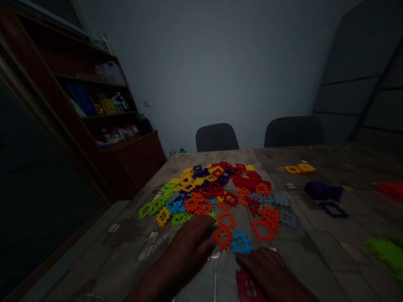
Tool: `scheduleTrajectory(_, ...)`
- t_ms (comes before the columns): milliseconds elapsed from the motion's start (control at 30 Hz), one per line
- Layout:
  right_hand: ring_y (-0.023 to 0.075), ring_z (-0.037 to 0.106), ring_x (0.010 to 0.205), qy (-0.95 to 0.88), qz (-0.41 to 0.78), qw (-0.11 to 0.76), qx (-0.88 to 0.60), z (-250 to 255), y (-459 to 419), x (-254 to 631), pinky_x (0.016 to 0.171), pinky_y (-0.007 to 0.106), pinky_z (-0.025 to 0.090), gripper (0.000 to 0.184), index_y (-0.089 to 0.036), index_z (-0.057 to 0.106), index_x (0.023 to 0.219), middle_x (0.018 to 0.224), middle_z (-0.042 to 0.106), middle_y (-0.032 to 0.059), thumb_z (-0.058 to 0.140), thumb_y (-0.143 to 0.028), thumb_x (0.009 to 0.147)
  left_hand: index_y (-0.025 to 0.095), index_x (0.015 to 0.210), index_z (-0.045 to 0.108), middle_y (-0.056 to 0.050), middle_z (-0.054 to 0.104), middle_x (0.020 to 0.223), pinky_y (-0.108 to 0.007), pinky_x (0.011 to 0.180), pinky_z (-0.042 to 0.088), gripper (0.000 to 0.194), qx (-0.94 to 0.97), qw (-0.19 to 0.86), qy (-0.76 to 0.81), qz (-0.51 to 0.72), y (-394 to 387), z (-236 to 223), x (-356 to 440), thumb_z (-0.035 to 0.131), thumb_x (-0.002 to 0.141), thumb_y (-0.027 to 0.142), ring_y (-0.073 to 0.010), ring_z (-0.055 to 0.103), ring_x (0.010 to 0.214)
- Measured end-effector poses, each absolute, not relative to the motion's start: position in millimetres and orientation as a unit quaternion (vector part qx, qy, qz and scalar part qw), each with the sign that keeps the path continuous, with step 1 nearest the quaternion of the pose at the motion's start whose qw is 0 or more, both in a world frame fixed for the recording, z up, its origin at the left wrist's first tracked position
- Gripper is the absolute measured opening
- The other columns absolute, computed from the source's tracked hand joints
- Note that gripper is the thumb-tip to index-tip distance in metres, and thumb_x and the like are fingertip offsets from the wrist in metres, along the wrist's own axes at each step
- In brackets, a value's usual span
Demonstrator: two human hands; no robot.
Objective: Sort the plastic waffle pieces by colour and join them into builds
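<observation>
A heap of flat plastic interlocking tiles (220, 188) in red, orange, yellow, green, blue and purple is spread over the patterned table (126, 243). My left hand (192, 243) lies at the heap's near edge, fingers curled down on the table beside an orange tile (223, 237); what is under them is hidden in the dim light. My right hand (267, 268) rests near a blue tile (241, 242), fingers bent over a dark red tile (247, 287) at the table's front.
Small sorted piles lie to the right: yellow tiles (299, 168), purple tiles (323, 191), red tiles (392, 189), green tiles (387, 251). Two dark chairs (216, 137) stand behind the table. A wooden shelf unit (103, 126) fills the left wall.
</observation>
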State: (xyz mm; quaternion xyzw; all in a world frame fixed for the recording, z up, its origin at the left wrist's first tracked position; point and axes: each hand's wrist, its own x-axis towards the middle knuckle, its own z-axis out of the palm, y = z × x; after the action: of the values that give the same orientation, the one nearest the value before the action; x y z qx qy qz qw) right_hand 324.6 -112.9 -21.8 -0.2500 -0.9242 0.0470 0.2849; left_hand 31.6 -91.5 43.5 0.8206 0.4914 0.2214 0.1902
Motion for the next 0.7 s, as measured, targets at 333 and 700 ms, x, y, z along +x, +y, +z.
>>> scheduleTrajectory(333, 0.03, 0.07, 0.098, -0.914, 0.156, 0.228, -0.297, 11.6, -123.1, 341.7, 0.091, 0.04, 0.054, 0.075, -0.032, 0.045, 0.157, 0.116, 0.075, 0.0091, 0.072, -0.053, 0.089, 0.021, 0.145, 0.057, -0.015, 0.064, 0.145, -0.051, 0.114, 0.046, 0.057, 0.853, 0.179, 0.449, 0.198, -97.0, 26.4, 46.9, 0.073, 0.09, 0.016, -0.0317, 0.058, 0.134)
scheduleTrajectory(700, 0.0324, 0.072, 0.11, -0.909, 0.154, 0.221, -0.318, 29.5, -125.3, 352.6, 0.094, 0.043, 0.059, 0.095, -0.035, 0.041, 0.161, 0.128, 0.075, 0.0079, 0.086, -0.044, 0.078, 0.022, 0.141, 0.063, -0.013, 0.069, 0.141, -0.047, 0.111, 0.051, 0.054, 0.857, 0.147, 0.443, 0.221, -95.3, 25.3, 45.3, 0.08, 0.09, 0.023, -0.031, 0.064, 0.129)
